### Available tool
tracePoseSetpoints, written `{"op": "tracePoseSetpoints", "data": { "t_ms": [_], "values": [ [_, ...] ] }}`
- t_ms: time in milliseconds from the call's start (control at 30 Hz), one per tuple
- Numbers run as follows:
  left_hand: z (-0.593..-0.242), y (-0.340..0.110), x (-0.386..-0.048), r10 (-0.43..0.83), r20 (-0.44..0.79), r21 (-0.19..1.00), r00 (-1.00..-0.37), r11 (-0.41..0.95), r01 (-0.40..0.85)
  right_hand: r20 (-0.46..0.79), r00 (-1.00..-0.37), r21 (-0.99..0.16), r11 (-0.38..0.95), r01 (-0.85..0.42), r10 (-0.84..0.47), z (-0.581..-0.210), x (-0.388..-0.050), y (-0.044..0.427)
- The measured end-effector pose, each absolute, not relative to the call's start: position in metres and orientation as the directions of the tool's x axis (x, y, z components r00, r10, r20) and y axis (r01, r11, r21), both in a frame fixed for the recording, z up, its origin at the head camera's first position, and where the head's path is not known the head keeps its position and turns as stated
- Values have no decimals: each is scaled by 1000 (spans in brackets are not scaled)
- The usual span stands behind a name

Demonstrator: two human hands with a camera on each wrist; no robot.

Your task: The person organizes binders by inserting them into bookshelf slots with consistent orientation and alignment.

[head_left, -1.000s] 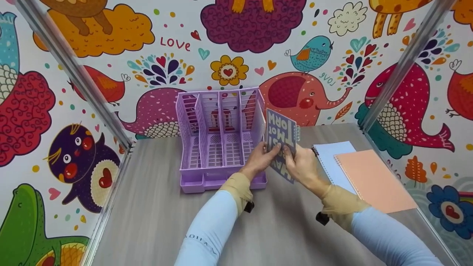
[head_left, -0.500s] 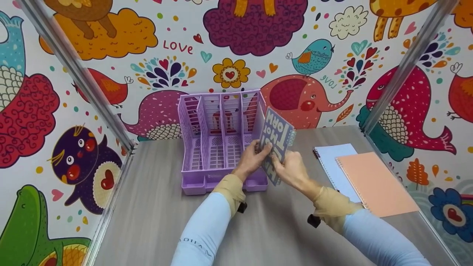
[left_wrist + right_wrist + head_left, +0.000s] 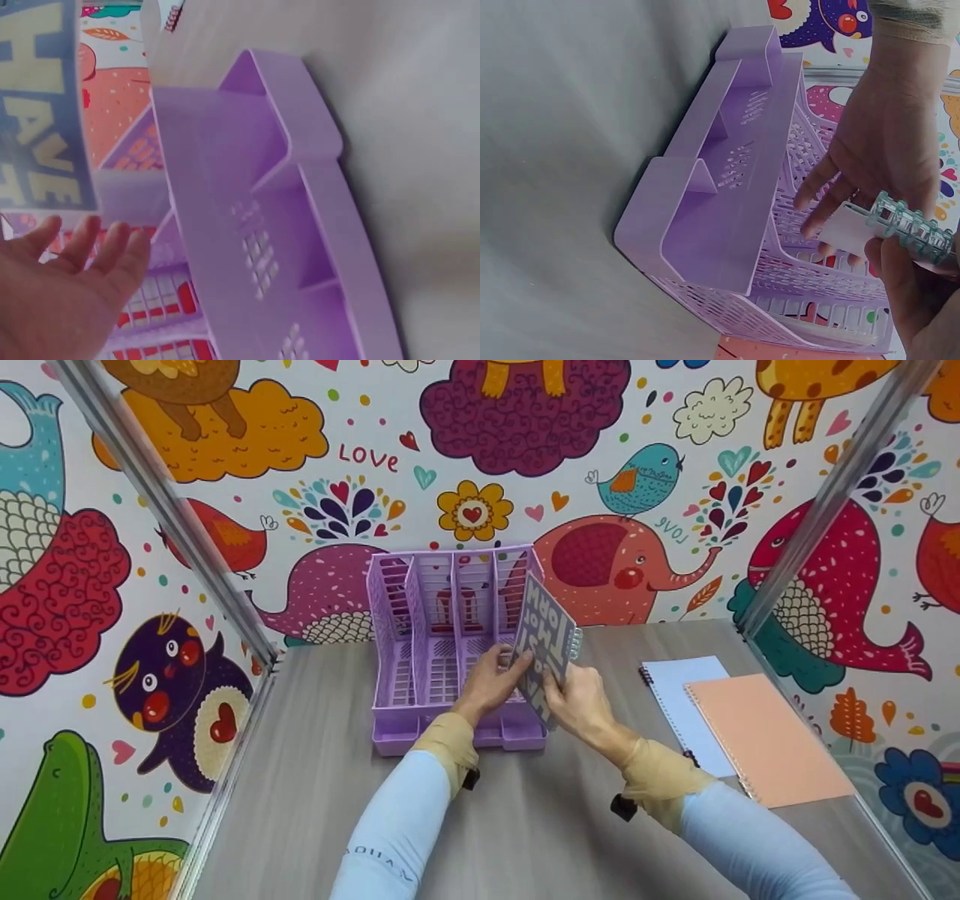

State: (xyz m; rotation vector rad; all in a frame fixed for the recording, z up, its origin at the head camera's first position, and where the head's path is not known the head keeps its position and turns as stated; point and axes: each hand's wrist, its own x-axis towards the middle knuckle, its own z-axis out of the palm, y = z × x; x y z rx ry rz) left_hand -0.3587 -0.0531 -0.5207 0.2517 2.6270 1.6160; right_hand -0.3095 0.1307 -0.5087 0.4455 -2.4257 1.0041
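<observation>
A blue-grey spiral notebook [image 3: 546,630] with pale lettering stands tilted before the right end of the purple file rack [image 3: 459,716]. My right hand [image 3: 589,706] grips its ringed edge, thumb on the cover and fingers behind. My left hand [image 3: 489,684] is at the opposite edge, with the thumb at the cover. In the left wrist view, the left fingers [image 3: 112,266] reach out fairly straight beside the notebook [image 3: 41,112]. Green rings [image 3: 911,225] show above the right thumb [image 3: 900,281] in the right wrist view. The notebook hides part of the rack's right slot.
A light blue spiral notebook [image 3: 675,682] lies on the table [image 3: 315,780] at the right, partly under a peach spiral notebook [image 3: 772,742]. Dividers [image 3: 454,630] split the rack into upright slots, with shallow trays [image 3: 397,735] along its front. Patterned walls [image 3: 480,427] enclose the table.
Both hands have moved left with the notebook, bringing it from beside the rack to in front of its right end. The notebook has turned more edge-on. The head view has shifted slightly.
</observation>
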Motion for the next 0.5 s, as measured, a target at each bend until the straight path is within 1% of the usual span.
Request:
{"op": "tracePoseSetpoints", "data": {
  "t_ms": [233,367,433,500],
  "values": [
    [-526,-78,-360,44,143,833,-989,535,144,550,-828,-562,686,-463,-108,-507,-313,129],
    [-531,-102,-361,-37,210,764,-977,629,140,545,-830,-559,688,-463,-117,-506,-315,130],
    [-535,-117,-361,-98,231,730,-968,675,106,540,-833,-556,694,-457,-116,-506,-316,131],
    [-541,-133,-361,-179,250,692,-952,720,47,534,-838,-554,701,-449,-114,-506,-318,131]
  ]
}}
